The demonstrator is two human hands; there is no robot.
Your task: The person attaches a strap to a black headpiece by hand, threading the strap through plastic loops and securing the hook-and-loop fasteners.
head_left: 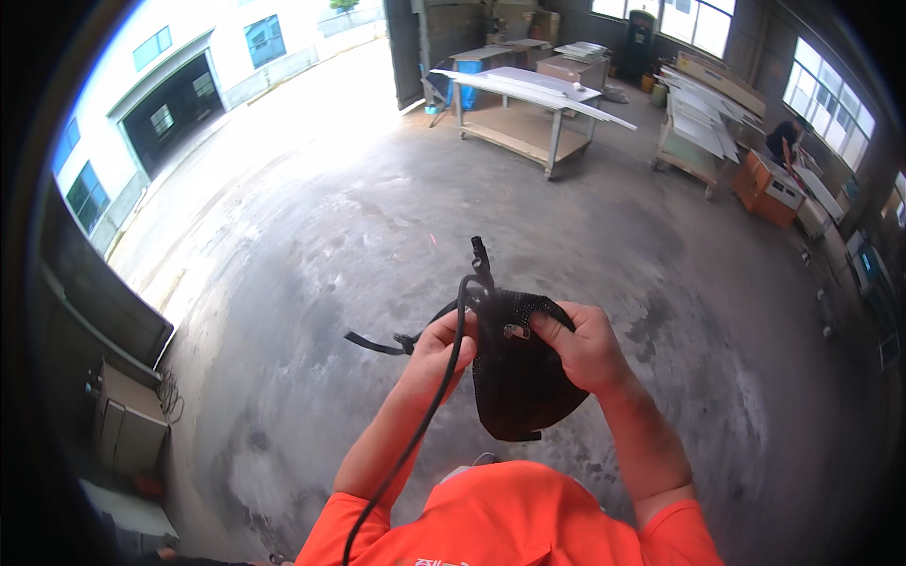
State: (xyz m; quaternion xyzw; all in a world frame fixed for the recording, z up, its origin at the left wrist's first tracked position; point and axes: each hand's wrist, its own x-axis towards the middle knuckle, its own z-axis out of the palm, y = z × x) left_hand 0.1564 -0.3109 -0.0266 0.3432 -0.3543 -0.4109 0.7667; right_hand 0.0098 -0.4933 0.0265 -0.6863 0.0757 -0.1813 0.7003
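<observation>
In front of my chest I hold up a dark piece of black fabric, rounded at the bottom and with a perforated or mesh-like upper edge. My right hand pinches its upper right edge, thumb on top, beside a small pale patch. At its upper left edge, my left hand is closed, and the cloth partly hides the fingertips. A black strap with a knot or buckle sticks out to the left. A black connector-like end rises above the fabric. Past my left hand a black cable loops down toward my body.
Grey concrete floor surrounds me. A wheeled table with white panels stands ahead, and another panel-laden cart to its right. A person bends near an orange machine. Cabinets stand at left, below a bright doorway.
</observation>
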